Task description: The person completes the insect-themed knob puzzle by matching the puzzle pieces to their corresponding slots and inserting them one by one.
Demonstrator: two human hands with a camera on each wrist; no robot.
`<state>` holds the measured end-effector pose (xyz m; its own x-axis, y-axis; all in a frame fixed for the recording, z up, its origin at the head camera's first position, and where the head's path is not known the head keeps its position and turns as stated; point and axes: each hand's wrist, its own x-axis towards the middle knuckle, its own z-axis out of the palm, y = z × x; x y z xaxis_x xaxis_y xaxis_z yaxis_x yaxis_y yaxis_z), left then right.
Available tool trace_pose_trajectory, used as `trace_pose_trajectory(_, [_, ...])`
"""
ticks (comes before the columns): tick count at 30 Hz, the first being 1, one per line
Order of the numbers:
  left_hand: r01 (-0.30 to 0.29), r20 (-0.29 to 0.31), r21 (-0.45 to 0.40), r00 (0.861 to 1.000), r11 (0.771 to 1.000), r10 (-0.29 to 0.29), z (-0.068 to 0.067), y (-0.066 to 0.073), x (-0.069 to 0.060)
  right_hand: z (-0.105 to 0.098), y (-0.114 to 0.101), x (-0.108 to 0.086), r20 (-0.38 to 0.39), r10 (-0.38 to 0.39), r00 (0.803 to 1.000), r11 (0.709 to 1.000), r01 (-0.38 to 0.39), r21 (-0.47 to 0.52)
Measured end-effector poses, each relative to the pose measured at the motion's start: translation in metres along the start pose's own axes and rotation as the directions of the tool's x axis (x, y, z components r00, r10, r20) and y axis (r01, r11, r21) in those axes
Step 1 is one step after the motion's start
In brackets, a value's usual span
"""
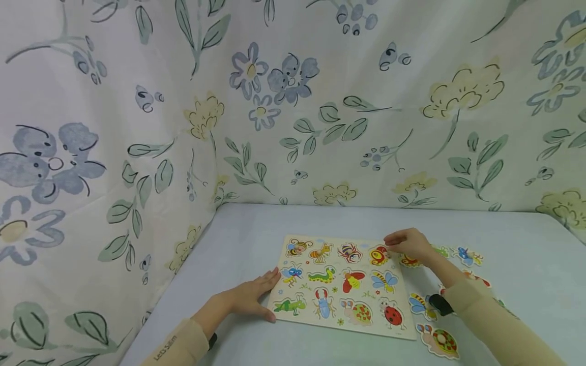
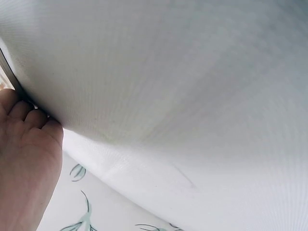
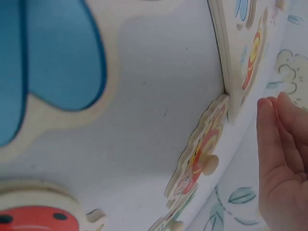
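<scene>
A puzzle board (image 1: 331,300) printed with insects and other small creatures lies flat on the table. My left hand (image 1: 249,299) touches its left edge with the fingers spread; in the left wrist view that hand (image 2: 29,154) shows at the far left. Over the board's top right corner, my right hand (image 1: 413,246) has its fingers extended close together. In the right wrist view, this hand (image 3: 284,149) holds nothing visible, beside the board's corner (image 3: 233,62). A red-and-yellow piece (image 3: 196,161) with a wooden knob lies against that corner; my right hand partly covers it (image 1: 409,261) in the head view.
Loose pieces lie right of the board: a blue-winged insect (image 1: 422,306), a snail (image 1: 440,341), a blue insect (image 1: 468,256) and others partly under the right forearm. The pale table (image 1: 540,264) meets a floral curtain (image 1: 348,168) at the back and left.
</scene>
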<state>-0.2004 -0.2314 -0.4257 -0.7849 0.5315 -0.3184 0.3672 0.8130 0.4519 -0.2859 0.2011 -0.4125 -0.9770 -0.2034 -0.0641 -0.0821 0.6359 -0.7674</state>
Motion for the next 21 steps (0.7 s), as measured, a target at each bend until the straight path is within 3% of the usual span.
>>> trace_pose_trajectory(21, [-0.006,-0.007,0.007,1.000,1.000,0.006,0.001,0.000,-0.001,-0.030,0.034,-0.016,-0.003,0.058,0.998,0.998,-0.058,-0.033])
